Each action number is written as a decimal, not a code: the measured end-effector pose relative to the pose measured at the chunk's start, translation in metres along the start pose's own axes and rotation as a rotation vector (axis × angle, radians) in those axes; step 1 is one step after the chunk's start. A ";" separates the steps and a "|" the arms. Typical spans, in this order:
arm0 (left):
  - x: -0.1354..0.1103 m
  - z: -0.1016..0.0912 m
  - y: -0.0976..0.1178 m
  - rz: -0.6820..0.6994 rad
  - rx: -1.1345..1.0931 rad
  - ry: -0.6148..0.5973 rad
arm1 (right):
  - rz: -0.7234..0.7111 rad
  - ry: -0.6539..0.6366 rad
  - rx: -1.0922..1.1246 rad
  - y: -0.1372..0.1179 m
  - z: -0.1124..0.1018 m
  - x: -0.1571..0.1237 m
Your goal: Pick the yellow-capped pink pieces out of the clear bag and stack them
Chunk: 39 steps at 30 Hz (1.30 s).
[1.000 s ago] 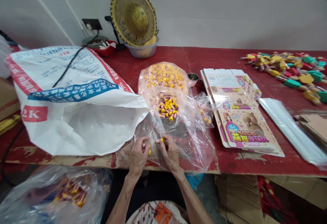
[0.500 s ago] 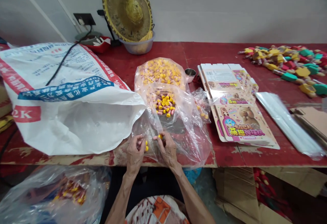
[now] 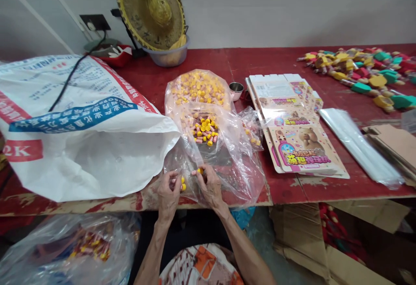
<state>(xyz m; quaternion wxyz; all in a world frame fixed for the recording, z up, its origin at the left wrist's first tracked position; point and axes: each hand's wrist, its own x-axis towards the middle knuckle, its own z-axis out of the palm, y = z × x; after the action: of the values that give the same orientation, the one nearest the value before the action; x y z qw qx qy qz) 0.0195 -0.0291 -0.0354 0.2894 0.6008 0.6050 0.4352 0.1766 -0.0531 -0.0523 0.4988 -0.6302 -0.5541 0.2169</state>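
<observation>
Close to the table's front edge, my left hand (image 3: pixel 169 194) is curled around several small pink tubes with yellow caps (image 3: pixel 183 184), their caps showing past the fingertips. My right hand (image 3: pixel 211 189), just beside it, pinches a single capped tube (image 3: pixel 196 171) between thumb and fingers. Both hands rest over the crumpled front of a clear plastic bag (image 3: pixel 250 185). Farther back in that bag lies a pile of loose capped tubes (image 3: pixel 205 131). Behind the pile, a fuller part of the bag (image 3: pixel 199 88) bulges with many more.
A white woven sack (image 3: pixel 97 159) gapes on the left. To the right are printed bear boxes (image 3: pixel 305 146), clear plastic sleeves (image 3: pixel 360 146) and colourful toy pieces (image 3: pixel 360 86). A metal cup (image 3: pixel 236 91) stands behind the bag. Below the table's left edge hangs another clear bag (image 3: pixel 71 250).
The whole view has shifted slightly, so the table items sit farther left and a little higher. Both hands keep their grips, with only small finger movement.
</observation>
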 end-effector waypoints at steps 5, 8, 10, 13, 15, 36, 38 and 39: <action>-0.002 -0.002 0.004 -0.108 -0.031 0.001 | 0.020 -0.014 -0.029 -0.001 -0.002 0.001; -0.004 -0.002 0.006 -0.134 -0.065 0.002 | 0.013 -0.024 -0.036 0.000 -0.002 0.001; -0.005 -0.002 0.005 -0.143 -0.088 0.000 | 0.006 -0.024 -0.037 0.001 -0.002 0.001; -0.005 0.000 0.004 -0.150 -0.096 -0.006 | -0.005 -0.018 -0.040 0.000 -0.002 0.001; -0.005 0.000 0.004 -0.141 -0.084 -0.001 | -0.014 -0.010 -0.035 -0.001 -0.001 0.001; -0.008 -0.001 0.013 0.415 0.190 -0.004 | 0.056 0.065 0.073 -0.005 -0.007 0.001; -0.003 -0.001 0.014 0.375 0.196 -0.111 | 0.049 0.037 0.069 -0.005 -0.006 0.001; 0.000 -0.003 0.014 0.333 0.169 -0.157 | 0.052 0.027 0.069 -0.005 -0.007 0.001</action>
<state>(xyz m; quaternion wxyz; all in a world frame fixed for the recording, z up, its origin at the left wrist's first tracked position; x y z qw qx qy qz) 0.0239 -0.0313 -0.0218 0.2083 0.7467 0.5073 0.3765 0.1802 -0.0553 -0.0451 0.5216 -0.6299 -0.5229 0.2403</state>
